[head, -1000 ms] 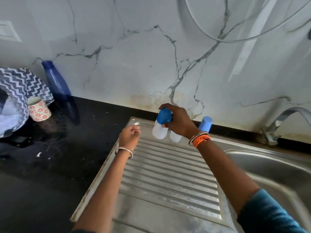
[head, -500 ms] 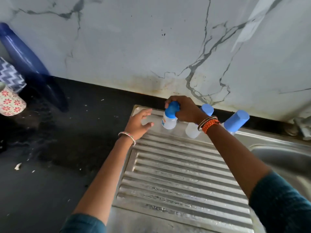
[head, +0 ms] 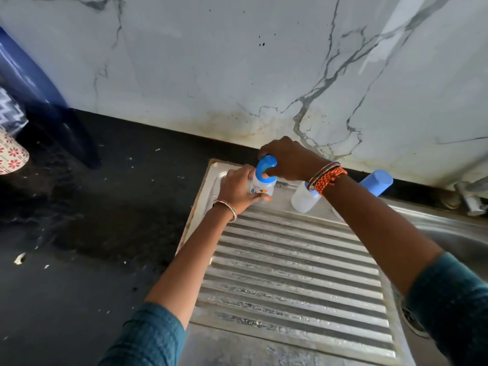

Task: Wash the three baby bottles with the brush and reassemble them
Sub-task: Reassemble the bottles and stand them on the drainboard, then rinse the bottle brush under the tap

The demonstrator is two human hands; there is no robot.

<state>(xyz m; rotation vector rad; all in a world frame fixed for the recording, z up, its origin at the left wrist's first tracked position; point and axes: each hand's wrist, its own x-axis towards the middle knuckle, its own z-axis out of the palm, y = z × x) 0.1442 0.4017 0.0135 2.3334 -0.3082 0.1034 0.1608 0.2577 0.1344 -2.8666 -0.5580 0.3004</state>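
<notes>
A small white baby bottle (head: 264,184) with a blue cap stands at the back left corner of the steel drainboard (head: 290,273). My left hand (head: 239,187) grips its white body. My right hand (head: 287,159) grips its blue cap from above. A second white bottle (head: 303,198) stands just to the right, its cap mostly hidden behind my right wrist. A third bottle's blue cap (head: 376,182) shows further right, its body hidden by my right forearm. No brush is in view.
A black countertop (head: 92,233) with crumbs lies left of the drainboard. A dark blue water bottle (head: 29,85) and a floral cup (head: 12,154) stand at the far left. The sink basin (head: 459,233) and tap base (head: 467,199) are at the right, below the marble wall.
My left hand moved right from the drainboard corner and took hold of the bottle's body. My right hand stays on the blue cap. The camera came closer.
</notes>
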